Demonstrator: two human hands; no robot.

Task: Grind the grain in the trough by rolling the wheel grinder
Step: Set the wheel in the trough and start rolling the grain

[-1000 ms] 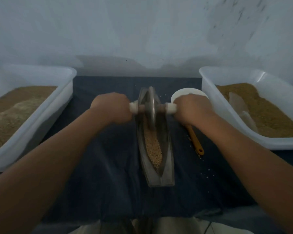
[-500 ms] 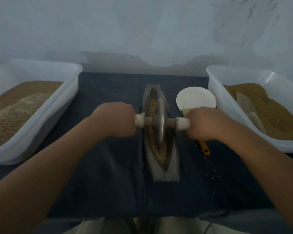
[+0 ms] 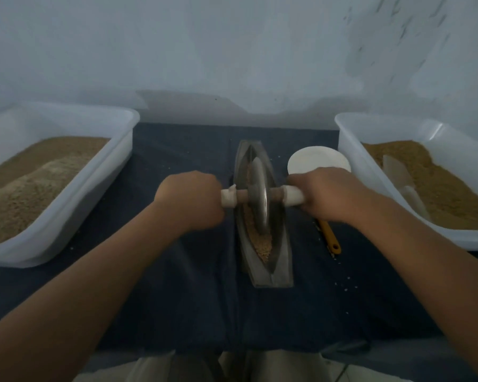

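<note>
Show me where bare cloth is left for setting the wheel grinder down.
Bare dark blue cloth lies between the white plastic left tub and the grey metal trough, beyond the left hand; more lies nearer than the trough, between the forearms. Right of the trough is crowded: round white dish, yellow handle, right tub.

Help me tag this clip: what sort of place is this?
Probably a makeshift indoor grain-grinding station: a trough with a wheel grinder sits on a dark cloth against a bare wall, flanked by a left tub and a right tub, both holding grain.
</note>
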